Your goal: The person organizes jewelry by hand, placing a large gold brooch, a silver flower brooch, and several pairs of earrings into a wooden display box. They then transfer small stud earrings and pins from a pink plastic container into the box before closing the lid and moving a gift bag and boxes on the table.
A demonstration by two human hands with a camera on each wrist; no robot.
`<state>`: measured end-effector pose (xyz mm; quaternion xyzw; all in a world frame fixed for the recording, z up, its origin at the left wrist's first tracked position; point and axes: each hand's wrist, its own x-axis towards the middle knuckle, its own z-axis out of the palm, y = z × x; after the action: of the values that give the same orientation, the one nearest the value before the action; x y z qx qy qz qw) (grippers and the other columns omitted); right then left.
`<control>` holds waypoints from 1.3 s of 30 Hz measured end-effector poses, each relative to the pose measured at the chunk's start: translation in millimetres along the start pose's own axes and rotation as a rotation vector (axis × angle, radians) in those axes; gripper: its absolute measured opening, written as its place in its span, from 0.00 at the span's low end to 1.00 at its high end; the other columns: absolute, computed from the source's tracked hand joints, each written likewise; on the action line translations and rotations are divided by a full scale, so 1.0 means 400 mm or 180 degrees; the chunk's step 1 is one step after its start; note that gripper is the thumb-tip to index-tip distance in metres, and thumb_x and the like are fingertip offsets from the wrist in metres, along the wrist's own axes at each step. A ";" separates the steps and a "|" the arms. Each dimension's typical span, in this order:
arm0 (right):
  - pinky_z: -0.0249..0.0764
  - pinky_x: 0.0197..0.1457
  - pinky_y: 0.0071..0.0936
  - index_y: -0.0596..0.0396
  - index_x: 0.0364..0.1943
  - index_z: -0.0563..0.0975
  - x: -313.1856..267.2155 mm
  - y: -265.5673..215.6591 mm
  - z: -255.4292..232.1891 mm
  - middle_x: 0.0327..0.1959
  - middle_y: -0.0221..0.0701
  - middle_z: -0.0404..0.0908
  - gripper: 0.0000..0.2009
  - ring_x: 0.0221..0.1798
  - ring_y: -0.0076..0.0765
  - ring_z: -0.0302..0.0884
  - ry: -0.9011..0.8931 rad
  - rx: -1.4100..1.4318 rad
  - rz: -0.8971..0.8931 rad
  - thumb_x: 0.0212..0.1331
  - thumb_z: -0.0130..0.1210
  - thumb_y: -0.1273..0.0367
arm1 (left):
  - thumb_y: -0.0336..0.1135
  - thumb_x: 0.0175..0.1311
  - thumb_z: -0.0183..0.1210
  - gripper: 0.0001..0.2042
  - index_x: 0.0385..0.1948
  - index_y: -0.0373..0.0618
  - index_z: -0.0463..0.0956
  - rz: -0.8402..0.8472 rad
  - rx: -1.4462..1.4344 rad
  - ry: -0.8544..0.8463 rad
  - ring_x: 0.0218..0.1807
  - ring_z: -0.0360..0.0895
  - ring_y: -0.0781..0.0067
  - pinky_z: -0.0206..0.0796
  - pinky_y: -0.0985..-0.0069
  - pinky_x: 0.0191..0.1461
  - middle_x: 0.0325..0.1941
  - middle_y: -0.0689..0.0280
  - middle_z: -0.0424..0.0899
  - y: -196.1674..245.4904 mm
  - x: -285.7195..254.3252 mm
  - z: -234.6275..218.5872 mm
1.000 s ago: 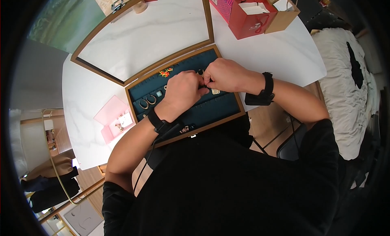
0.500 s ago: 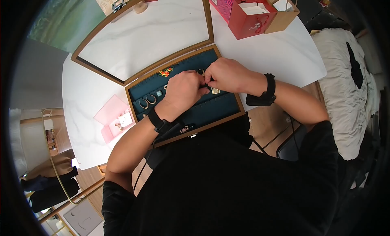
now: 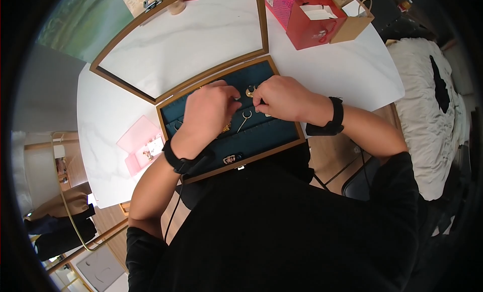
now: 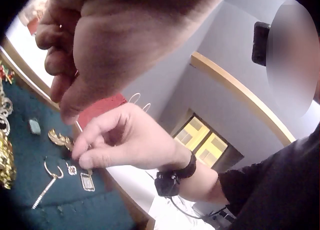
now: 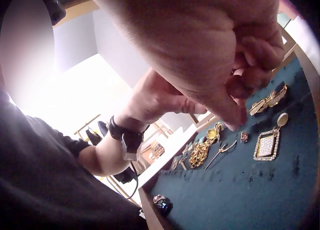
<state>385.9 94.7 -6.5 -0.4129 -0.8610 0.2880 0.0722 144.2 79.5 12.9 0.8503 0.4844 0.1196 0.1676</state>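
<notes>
A wooden jewellery box (image 3: 275, 122) with dark teal lining lies before me, its glass lid (image 3: 265, 20) raised. My left hand (image 3: 207, 111) hovers over the left part of the lining, fingers loosely bent, nothing visible in them. My right hand (image 3: 288, 97) is over the right part, fingertips close to a gold earring (image 3: 250, 92); thumb and forefinger look apart in the left wrist view. Between the hands an open hoop earring with a long drop (image 3: 245, 120) lies on the lining. By the right fingers are a square-framed earring (image 5: 266, 146) and a small stud (image 5: 244, 136).
A gold chain (image 5: 201, 155) and a dark ornament (image 3: 232, 158) are also in the box. An open pink case (image 3: 135, 161) stands left on the white table (image 3: 103, 121). At the back right stand a red bag (image 3: 313, 28) and a brown paper bag (image 3: 348, 33).
My left hand has drawn away leftward from the right hand, uncovering the hoop earring with the drop. The right hand stays nearly in place.
</notes>
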 end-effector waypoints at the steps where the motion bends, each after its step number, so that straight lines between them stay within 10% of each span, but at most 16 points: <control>1: 0.85 0.49 0.46 0.55 0.38 0.91 0.002 0.001 0.005 0.35 0.40 0.92 0.05 0.42 0.53 0.91 0.0006 -0.0031 -0.0001 0.63 0.71 0.69 | 0.31 0.61 0.79 0.10 0.43 0.43 0.92 -0.0075 -0.0074 0.0072 0.40 0.91 0.57 0.81 0.61 0.46 0.41 0.61 0.92 -0.008 -0.010 -0.015; 12: 0.86 0.46 0.47 0.55 0.30 0.89 0.003 -0.001 0.022 0.33 0.42 0.91 0.05 0.42 0.54 0.91 0.0038 -0.0084 -0.0073 0.63 0.70 0.71 | 0.33 0.63 0.79 0.10 0.42 0.43 0.91 -0.0660 -0.0376 0.0517 0.32 0.87 0.62 0.78 0.65 0.40 0.34 0.64 0.89 -0.053 -0.175 -0.129; 39: 0.82 0.46 0.47 0.52 0.46 0.91 0.017 -0.044 0.010 0.35 0.36 0.90 0.11 0.43 0.49 0.89 -0.0176 -0.0496 0.0422 0.66 0.74 0.64 | 0.31 0.62 0.81 0.13 0.45 0.38 0.91 -0.1601 -0.0437 0.0920 0.26 0.73 0.74 0.69 0.72 0.32 0.35 0.64 0.89 -0.183 -0.418 -0.165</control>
<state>368.3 89.2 -1.0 -0.4652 -0.8533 0.2356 -0.0031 -21.3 -19.0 37.1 0.6644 0.6895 0.2267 0.1783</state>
